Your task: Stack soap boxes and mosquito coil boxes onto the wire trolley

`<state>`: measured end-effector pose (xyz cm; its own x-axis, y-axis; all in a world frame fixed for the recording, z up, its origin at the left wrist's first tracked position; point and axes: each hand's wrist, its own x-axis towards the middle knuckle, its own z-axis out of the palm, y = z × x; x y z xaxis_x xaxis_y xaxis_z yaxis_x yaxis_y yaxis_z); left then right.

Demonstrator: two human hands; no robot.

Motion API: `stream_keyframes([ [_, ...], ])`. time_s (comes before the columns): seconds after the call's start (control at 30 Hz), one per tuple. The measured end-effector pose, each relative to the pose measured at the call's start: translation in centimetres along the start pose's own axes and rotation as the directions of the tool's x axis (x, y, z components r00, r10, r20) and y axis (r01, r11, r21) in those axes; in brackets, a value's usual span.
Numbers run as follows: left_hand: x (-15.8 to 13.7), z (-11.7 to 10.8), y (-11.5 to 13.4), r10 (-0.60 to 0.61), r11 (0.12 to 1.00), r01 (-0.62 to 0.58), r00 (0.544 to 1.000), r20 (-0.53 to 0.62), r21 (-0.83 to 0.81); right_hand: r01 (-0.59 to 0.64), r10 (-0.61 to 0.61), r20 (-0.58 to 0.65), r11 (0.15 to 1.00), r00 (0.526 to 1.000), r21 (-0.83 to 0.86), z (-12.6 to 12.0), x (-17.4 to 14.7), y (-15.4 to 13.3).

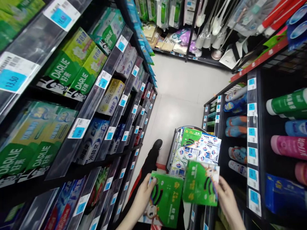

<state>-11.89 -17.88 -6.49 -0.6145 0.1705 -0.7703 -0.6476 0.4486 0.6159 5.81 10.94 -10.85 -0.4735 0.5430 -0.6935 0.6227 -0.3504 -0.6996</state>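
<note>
My left hand is closed on the edge of a flat green box printed with black arcs and a cartoon animal. Its thumb lies on the front face. My right hand grips the side of a second flat green box with the same print, turned the other way up. The two boxes are held close together. Just beyond them stands a black-rimmed basket filled with several white-and-blue boxes. Another green box lies on top of these.
Shelves with DARLIE toothpaste boxes and price tags rise close on the left. On the right, a shelf holds bottles and tubes. The pale floor runs ahead to a rack of hanging brushes. A black shoe shows beside the basket.
</note>
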Motion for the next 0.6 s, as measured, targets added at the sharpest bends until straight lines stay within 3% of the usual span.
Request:
stream_keyframes([
  [0.07, -0.2, -1.2, -0.4, -0.047, 0.999, 0.047, 0.996, -0.081, 0.006, 0.006, 0.0, -0.111, 0.998, 0.994, 0.056, -2.9, 4.3, -0.2],
  [0.17, -0.6, -3.3, -1.5, -0.111, 0.993, 0.118, 0.977, -0.179, 0.025, 0.08, -0.078, -0.275, 0.997, 0.958, -0.007, -5.8, 11.7, 0.0],
  [0.3, -0.7, -5.6, -2.3, -0.139, 0.985, 0.158, 0.962, -0.236, 0.064, 0.102, -0.1, -0.327, 0.995, 0.94, -0.01, -6.6, 19.4, 0.8],
  [0.43, -0.3, -6.7, -1.9, -0.152, 0.978, 0.186, 0.946, -0.286, 0.097, 0.073, -0.054, -0.368, 0.997, 0.928, 0.038, -5.7, 23.3, 1.5],
  [0.6, 0.3, -7.1, -2.2, -0.148, 0.968, 0.205, 0.932, -0.331, 0.142, 0.07, -0.007, -0.389, 0.986, 0.921, 0.148, -5.0, 25.5, 2.4],
])
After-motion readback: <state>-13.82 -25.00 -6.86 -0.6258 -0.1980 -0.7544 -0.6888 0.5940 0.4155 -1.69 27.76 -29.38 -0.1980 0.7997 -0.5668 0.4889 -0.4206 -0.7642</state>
